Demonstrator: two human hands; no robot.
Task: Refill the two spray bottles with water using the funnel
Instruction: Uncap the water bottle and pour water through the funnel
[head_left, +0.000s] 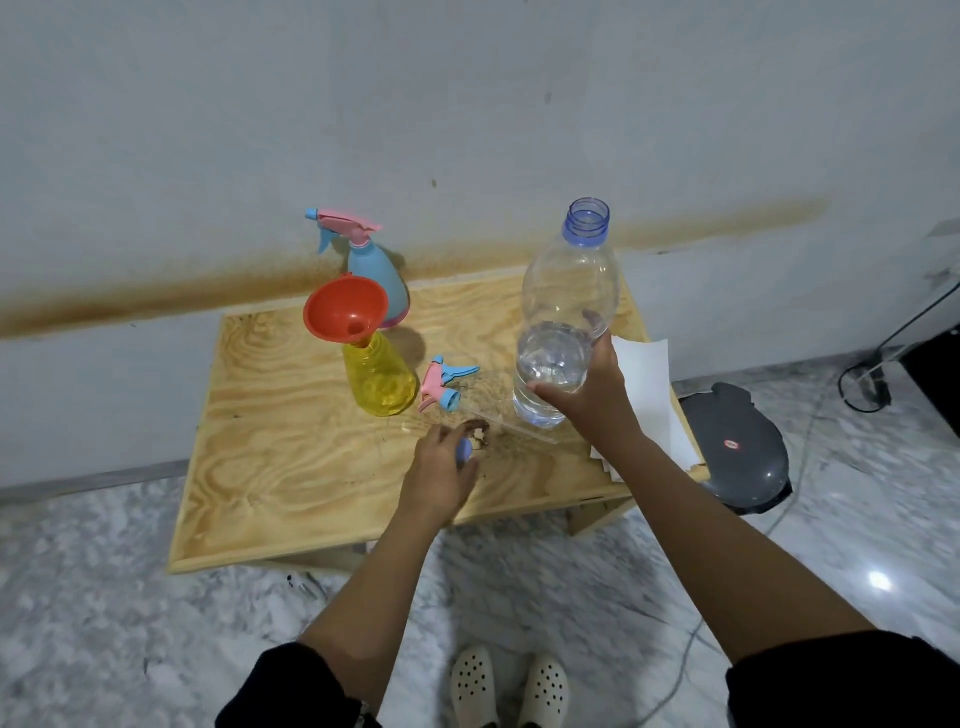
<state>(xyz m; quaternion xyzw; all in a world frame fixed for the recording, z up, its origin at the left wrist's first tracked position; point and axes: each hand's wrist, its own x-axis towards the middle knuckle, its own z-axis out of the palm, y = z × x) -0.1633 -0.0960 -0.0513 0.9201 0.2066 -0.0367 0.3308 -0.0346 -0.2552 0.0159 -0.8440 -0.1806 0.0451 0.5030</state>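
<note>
Head: hands (589, 395) w/ bottle (563, 312), cap (464, 450)

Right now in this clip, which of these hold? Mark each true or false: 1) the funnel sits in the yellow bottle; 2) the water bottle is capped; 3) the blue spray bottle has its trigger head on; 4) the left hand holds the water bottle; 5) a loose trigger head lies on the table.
1) True: the orange funnel stands in the neck of the yellow bottle.
2) False: the water bottle is open at the top; the left hand holds a small blue cap.
3) True: the blue spray bottle carries its pink trigger head.
4) False: the right hand grips it.
5) True: a loose trigger head lies on the table beside the yellow bottle.
</note>
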